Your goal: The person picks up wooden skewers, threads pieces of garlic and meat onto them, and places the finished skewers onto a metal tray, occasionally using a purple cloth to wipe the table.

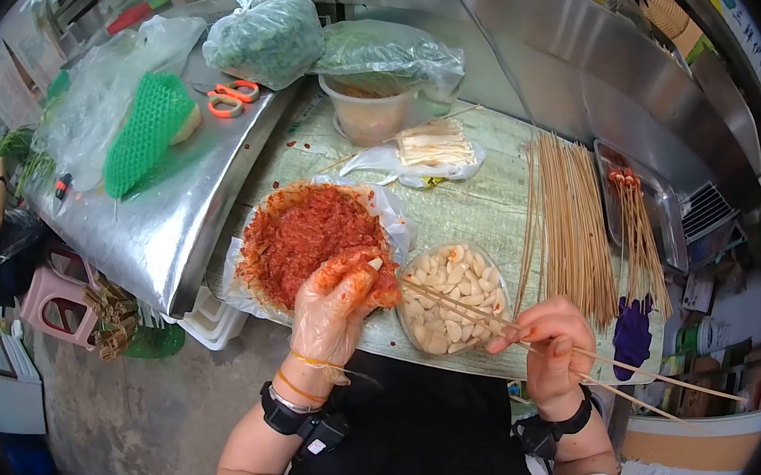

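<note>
My left hand, in a clear plastic glove with a rubber band at the wrist, is closed on a lump of red seasoned meat. A whitish garlic clove shows at its fingertips. Just behind it is a bowl lined with white plastic, full of red marinated meat. Bare and closed, my right hand grips thin bamboo skewers. Their far ends reach leftward over a clear container of peeled garlic cloves, up to the meat in my left hand.
Many loose skewers lie at right, beside a metal tray with loaded skewers and a purple glove. Behind are enoki mushrooms, a white tub and bagged greens. Orange scissors lie on the steel counter.
</note>
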Motion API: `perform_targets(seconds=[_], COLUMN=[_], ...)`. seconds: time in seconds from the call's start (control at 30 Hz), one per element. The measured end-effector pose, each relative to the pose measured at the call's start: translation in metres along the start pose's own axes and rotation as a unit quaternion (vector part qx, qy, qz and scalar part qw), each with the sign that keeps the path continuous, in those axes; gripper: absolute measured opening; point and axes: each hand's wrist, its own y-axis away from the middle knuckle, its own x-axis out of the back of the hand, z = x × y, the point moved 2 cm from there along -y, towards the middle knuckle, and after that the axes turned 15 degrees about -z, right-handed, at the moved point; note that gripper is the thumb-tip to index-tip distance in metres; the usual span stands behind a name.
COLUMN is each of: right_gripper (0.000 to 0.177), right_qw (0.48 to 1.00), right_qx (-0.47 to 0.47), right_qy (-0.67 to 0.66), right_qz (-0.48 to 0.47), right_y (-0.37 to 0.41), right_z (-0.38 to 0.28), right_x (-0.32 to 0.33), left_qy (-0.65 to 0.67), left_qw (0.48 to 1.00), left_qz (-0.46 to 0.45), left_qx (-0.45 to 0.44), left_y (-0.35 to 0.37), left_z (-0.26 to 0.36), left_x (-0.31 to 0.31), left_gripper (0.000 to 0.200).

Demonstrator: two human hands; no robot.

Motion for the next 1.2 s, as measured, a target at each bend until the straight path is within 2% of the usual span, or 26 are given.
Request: perform_targets(seconds=[0.03, 0.17, 0.23, 0.33, 0.47, 0.53, 0.67, 0.77, 0.87, 0.93, 0.97, 1.07, 1.13, 1.2], right_gripper=[0.032, 0.033, 0.043, 0.043, 0.043, 0.032, 0.030, 0.040, 0.038, 0.024, 0.024, 0.020, 0.018, 0.021], right_qw=[1.000, 1.000, 1.000, 0.998, 0.999, 0.999, 0.999, 0.998, 0.995, 0.995, 0.994, 0.986, 0.989, 0.991], right_qx=[0.002, 0.003, 0.000, 0.003, 0.027, 0.030, 0.032, 0.061, 0.071, 0.079, 0.086, 0.110, 0.103, 0.101], right_qy=[-0.005, -0.011, -0.014, -0.054, -0.017, 0.013, -0.019, 0.024, 0.065, 0.057, 0.074, 0.119, 0.077, 0.070], right_qz=[0.009, 0.029, 0.009, 0.013, 0.009, 0.003, 0.013, -0.007, -0.002, -0.007, 0.002, -0.024, -0.068, -0.059], right_y=[0.001, 0.001, 0.002, -0.005, -0.003, -0.006, -0.007, -0.012, -0.017, -0.019, -0.020, -0.022, -0.024, -0.028], right_z=[0.001, 0.006, 0.011, 0.010, 0.012, 0.008, 0.012, 0.012, 0.010, 0.012, 0.013, 0.014, 0.014, 0.017], right_x=[0.000, -0.006, -0.008, -0.016, -0.019, -0.020, -0.023, -0.024, -0.027, -0.026, -0.026, -0.029, -0.032, -0.031], left_qy=[0.013, 0.061, 0.085, 0.106, 0.125, 0.138, 0.144, 0.139, 0.145, 0.134, 0.137, 0.159, 0.181, 0.189], left_qw=[1.000, 0.998, 0.996, 0.994, 0.992, 0.990, 0.989, 0.990, 0.989, 0.990, 0.989, 0.986, 0.982, 0.980], left_qz=[0.007, 0.000, 0.008, 0.005, -0.011, -0.011, -0.005, 0.002, 0.010, 0.003, -0.018, 0.018, 0.027, 0.031], left_qx=[-0.013, -0.015, -0.010, -0.021, -0.023, -0.028, -0.028, -0.028, -0.036, -0.047, -0.047, -0.041, -0.044, -0.046], left_y=[0.000, -0.001, -0.001, -0.001, -0.001, -0.002, -0.004, -0.007, -0.009, -0.009, -0.011, -0.009, -0.012, -0.012], left_z=[0.001, -0.004, -0.010, -0.012, -0.015, -0.015, -0.017, -0.017, -0.018, -0.021, -0.019, -0.018, -0.019, -0.017], left_x=[-0.002, 0.003, 0.005, 0.002, 0.003, 0.002, 0.003, 0.002, 0.003, 0.007, 0.003, 0.005, 0.006, 0.006], left_gripper=[0.035, 0.029, 0.030, 0.032, 0.033, 0.035, 0.032, 0.035, 0.034, 0.032, 0.032, 0.030, 0.029, 0.028])
